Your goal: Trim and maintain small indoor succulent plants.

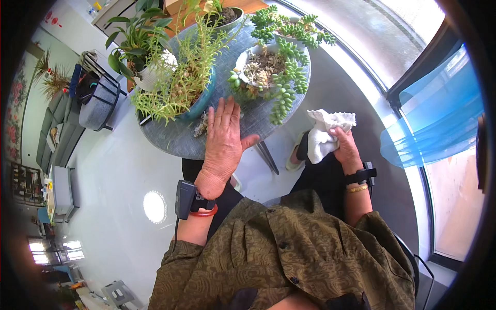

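Observation:
My left hand (pixel 224 139) is palm down over the near edge of a round grey table (pixel 170 141), thumb spread and nothing in its grasp. Whether the palm presses on the tabletop is hard to tell. Dried plant bits (pixel 201 126) lie beside its fingers, partly covered by them. In my right hand (pixel 346 145) is a crumpled white cloth (pixel 324 133), held off the table's right side. Beyond my left fingertips stand a teal pot (pixel 199 104) of thin trailing succulents and a white scalloped pot (pixel 248 62) with plump succulent stems hanging over the table edge.
A leafy plant in a white pot (pixel 149 79) and another succulent pot (pixel 288 37) stand farther back. Windows with a sheer blue curtain (pixel 438 112) run along the right. A grey chair (pixel 99 100) and a sofa (pixel 64 135) are at left. A table leg (pixel 268 157) comes down before my knees.

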Available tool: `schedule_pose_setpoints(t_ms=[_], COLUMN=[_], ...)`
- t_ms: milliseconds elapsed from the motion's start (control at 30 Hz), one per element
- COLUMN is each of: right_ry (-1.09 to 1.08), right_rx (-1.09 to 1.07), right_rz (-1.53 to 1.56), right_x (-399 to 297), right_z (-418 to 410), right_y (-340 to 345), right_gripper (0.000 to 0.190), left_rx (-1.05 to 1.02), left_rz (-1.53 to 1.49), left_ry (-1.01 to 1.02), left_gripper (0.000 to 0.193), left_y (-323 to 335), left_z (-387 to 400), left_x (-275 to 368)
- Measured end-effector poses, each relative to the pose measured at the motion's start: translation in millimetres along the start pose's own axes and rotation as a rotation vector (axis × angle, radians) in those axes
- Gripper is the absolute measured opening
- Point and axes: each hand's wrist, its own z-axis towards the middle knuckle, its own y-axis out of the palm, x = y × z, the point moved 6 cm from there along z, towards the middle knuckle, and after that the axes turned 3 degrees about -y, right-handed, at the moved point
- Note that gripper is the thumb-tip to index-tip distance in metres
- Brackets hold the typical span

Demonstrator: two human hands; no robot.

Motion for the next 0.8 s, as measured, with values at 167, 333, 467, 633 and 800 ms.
schedule_pose_setpoints(t_ms=[167,333,467,633,800], right_ry=[0.006,0.005,-0.015,-0.037,-0.024], right_rx=[0.035,0.033,-0.004,-0.023,0.021], right_rz=[-0.004,0.014,-0.010,0.006,0.004], right_x=[-2,-2,1,0,-1], right_z=[0,-1,2,1,0], right_y=[8,9,5,3,7], right_gripper=[0.034,0.035,0.033,0.031,0.033], left_rx=[0.097,0.000,-0.031,-0.097,-0.046], left_rz=[-0.205,-0.503,-0.415,-0.420,-0.250], left_ry=[-0.008,-0.053,0.071,0.130,0.183], left_gripper=[0.034,0.034,0.046,0.046,0.041], left_y=[-8,11,21,27,29], left_z=[11,18,25,30,31], left_x=[14,22,29,32,33])
